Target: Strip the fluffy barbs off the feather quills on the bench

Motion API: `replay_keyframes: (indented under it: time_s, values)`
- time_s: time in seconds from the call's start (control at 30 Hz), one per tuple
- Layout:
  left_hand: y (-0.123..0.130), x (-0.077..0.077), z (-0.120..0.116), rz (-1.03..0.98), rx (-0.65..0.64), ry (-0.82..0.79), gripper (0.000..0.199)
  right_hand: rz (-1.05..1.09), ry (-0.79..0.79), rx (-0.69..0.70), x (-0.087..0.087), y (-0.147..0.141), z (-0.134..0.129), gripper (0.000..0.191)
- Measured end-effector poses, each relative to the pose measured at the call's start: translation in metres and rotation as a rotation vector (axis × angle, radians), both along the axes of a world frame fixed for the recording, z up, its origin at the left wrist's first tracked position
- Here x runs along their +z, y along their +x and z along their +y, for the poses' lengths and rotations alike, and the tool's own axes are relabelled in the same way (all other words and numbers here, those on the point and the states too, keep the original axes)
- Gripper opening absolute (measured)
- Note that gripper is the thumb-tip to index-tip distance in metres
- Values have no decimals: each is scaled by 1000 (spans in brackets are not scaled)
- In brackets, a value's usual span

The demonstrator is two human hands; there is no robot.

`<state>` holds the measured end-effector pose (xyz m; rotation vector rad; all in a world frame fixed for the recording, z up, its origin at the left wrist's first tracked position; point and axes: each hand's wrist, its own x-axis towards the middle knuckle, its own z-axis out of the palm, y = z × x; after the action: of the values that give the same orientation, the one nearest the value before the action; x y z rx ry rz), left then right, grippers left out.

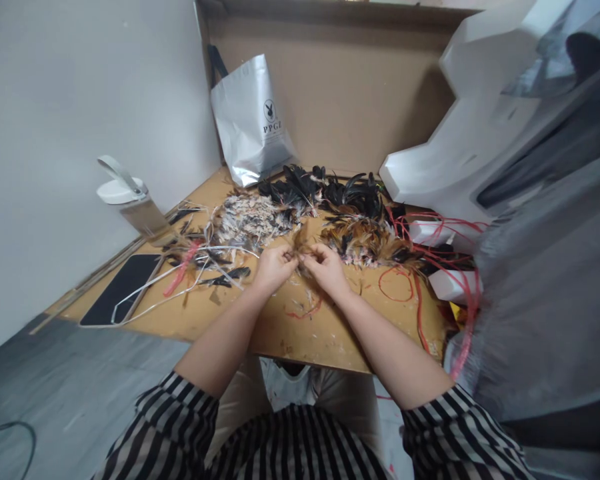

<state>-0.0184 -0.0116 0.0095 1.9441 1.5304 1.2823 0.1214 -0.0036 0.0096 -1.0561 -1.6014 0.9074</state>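
Observation:
Over the middle of the wooden table, my left hand point(276, 267) and my right hand point(326, 268) are nearly touching, fingers pinched. Between them is a small brown feather bunch point(301, 245), gripped by both. Just behind to the left lies a pile of pale, speckled feathers point(253, 219). A heap of brown-orange feathers point(363, 240) spreads to the right of my right hand. Black feathers point(325, 189) lie along the back. The fingertips partly hide the lower end of the bunch.
The table point(310, 333) also bears a phone point(123, 290), a lidded cup point(139, 203), a silver bag point(250, 123), white strips and red string point(420, 313). White foam point(430, 160) and grey fabric point(550, 287) stand at the right.

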Motion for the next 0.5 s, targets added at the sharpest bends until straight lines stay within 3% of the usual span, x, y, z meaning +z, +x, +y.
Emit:
replay_keyframes:
  time_s: [0.1, 0.27, 0.5]
  values:
    - [2, 2, -3, 52, 16, 23, 13, 33, -10, -8, 1, 1, 2, 18]
    - [6, 0, -2, -27, 9, 22, 14, 132, -113, -3, 0, 3, 5, 21]
    - [8, -5, 2, -217, -50, -122, 19, 326, -288, 39, 5, 1, 0, 26]
